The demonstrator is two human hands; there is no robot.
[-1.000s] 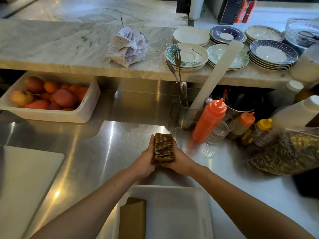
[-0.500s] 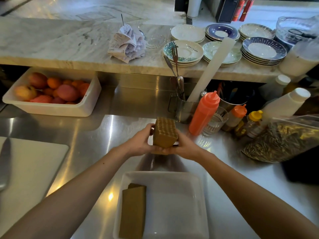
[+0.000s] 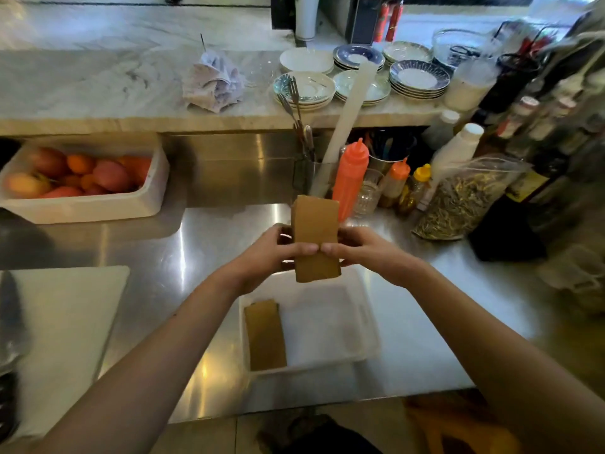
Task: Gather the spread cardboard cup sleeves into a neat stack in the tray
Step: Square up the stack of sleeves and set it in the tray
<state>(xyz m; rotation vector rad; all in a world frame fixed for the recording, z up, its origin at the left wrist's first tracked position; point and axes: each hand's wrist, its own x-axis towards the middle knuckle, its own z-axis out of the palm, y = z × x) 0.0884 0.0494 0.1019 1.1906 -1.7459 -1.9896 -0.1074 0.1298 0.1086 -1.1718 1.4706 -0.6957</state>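
I'm watching the left hand (image 3: 271,253) and right hand (image 3: 366,253) gripping a bundle of cardboard sleeves (image 3: 316,224) from either side, holding it on end in the air above the far edge of the white tray (image 3: 360,322). A second sleeve stack (image 3: 265,335) is lying flat along the tray's left wall. The tray is sitting near the steel counter's (image 3: 147,250) near edge.

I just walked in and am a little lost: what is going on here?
A person grips a bundle of cup sleeves upright with the left hand and right hand, near the far edge of a tray. In the tray's left side, other sleeves lie flat. The bundle is not yet set down.
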